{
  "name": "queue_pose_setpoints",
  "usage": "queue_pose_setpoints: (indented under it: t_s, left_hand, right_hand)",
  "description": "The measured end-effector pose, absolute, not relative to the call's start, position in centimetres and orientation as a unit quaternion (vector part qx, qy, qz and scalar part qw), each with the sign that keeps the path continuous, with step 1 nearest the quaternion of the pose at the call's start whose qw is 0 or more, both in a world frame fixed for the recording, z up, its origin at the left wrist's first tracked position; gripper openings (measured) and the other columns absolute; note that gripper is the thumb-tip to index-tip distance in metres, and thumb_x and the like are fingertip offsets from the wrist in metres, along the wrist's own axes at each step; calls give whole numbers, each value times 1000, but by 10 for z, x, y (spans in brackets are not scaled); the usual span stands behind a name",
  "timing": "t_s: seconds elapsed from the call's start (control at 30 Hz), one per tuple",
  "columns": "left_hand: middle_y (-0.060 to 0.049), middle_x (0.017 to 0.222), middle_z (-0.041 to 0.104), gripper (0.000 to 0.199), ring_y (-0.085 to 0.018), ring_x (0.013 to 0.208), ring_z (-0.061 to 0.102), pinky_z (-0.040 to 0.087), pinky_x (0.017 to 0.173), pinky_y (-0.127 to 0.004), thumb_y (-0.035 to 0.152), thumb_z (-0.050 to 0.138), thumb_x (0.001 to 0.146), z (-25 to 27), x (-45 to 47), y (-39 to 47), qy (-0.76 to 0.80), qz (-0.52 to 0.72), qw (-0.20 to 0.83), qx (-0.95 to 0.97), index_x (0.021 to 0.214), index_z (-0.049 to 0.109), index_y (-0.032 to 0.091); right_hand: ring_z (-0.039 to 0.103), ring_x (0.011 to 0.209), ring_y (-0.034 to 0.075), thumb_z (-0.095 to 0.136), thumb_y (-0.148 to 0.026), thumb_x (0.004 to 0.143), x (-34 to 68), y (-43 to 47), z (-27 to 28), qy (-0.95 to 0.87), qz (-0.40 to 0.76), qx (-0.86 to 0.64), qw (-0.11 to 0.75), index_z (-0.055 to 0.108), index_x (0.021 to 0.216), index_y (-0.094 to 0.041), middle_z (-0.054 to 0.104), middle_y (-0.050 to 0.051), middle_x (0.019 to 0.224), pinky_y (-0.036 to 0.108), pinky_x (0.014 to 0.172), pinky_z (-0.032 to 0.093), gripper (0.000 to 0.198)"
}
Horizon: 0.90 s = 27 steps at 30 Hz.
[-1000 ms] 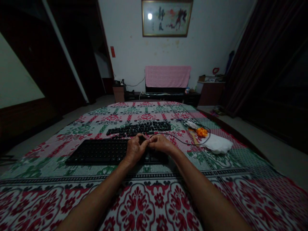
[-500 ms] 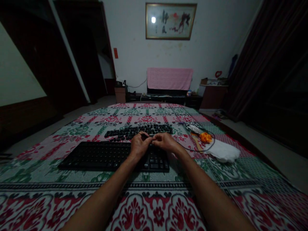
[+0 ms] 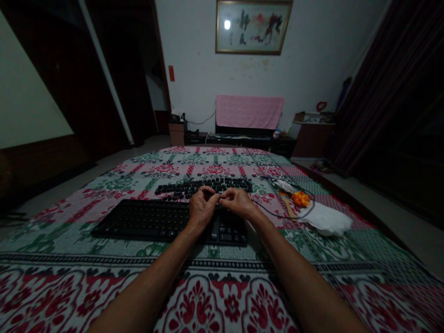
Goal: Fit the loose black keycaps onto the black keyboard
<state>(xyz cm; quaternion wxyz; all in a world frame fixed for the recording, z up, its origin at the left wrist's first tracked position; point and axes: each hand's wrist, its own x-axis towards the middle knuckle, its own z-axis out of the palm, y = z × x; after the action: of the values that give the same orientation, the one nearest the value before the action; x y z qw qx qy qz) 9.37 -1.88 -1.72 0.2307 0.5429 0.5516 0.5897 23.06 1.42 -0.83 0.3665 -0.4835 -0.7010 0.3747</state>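
Left hand point(image 3: 202, 209) and right hand point(image 3: 238, 202): shifted slightly since the picture of a second ago; more now shows of the right end of the long black plastic keyboard point(image 3: 145, 222) beneath them.
Keyboard: flat, lengthwise across the bench covered in red, green and white patterned cloth point(image 3: 104, 289); hands above its right-hand part.
Loose keycaps point(image 3: 178, 188), small, black, plastic: uneven rows just beyond the keyboard.
Grip, both: narrow, fingertips drawn together and nearly meeting; whether anything sits between them I cannot tell.
Risk, keycaps: I judge any cap in so fine a pinch could slip and be lost among the others.
Risk, thin black cable point(image 3: 270, 215): passes near the right wrist; catching it could, I think, drag things.
Forearms point(image 3: 149, 277): converging from both lower corners, thumb sides facing.
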Motion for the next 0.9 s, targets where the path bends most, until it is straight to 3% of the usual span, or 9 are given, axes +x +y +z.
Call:
queue_pose_setpoints:
  t_s: [0.2,0.3,0.4,0.57,0.67,0.8,0.9]
  left_hand:
    - [1,65,63,15,-14,62,61,45,60,-24,32,63,69,-19,96,-23,525,601,228,558,75,57,19]
    - [1,64,63,19,-14,62,61,46,59,-24,33,65,67,-19,93,-18,512,607,270,544,76,57,18]
    - [1,63,63,24,-15,60,62,47,57,-24,33,67,64,-17,88,-13,501,624,321,506,78,55,17]
    - [1,58,62,25,-14,56,62,47,55,-24,34,66,61,-16,85,-8,511,627,355,469,75,54,16]
    - [1,57,62,24,-15,54,61,46,52,-24,34,67,59,-20,84,-7,537,608,359,462,71,55,17]
    - [1,54,62,21,-14,52,61,45,49,-23,33,66,60,-25,83,-5,544,592,358,475,68,56,17]
    - [1,54,62,22,-14,52,61,45,48,-23,33,67,60,-25,85,-6,536,592,353,488,71,57,17]
  right_hand:
    - [42,42,5,64,-18,64,228,7,-1,-625,492,-482,368,60,70,-13,50,-6,47,17,43,32,9]
    - [42,43,5,63,-19,67,229,8,-1,-629,495,-469,372,63,82,-12,51,-6,48,18,44,33,16]
    - [47,48,7,64,-22,67,232,12,-4,-684,460,-438,359,65,91,-13,58,-4,57,19,48,36,25]
    - [61,74,13,57,-23,76,234,14,-8,-786,303,-395,366,69,91,-17,70,2,83,24,69,45,19]
    - [63,78,15,58,-25,78,234,15,-12,-801,242,-409,363,69,92,-18,71,3,86,26,73,45,19]
    - [62,75,14,62,-21,73,235,19,-15,-772,316,-424,353,68,92,-17,71,2,82,24,69,46,21]
    - [61,69,12,63,-28,71,237,19,-13,-725,415,-422,353,69,91,-15,69,1,79,22,62,46,25]
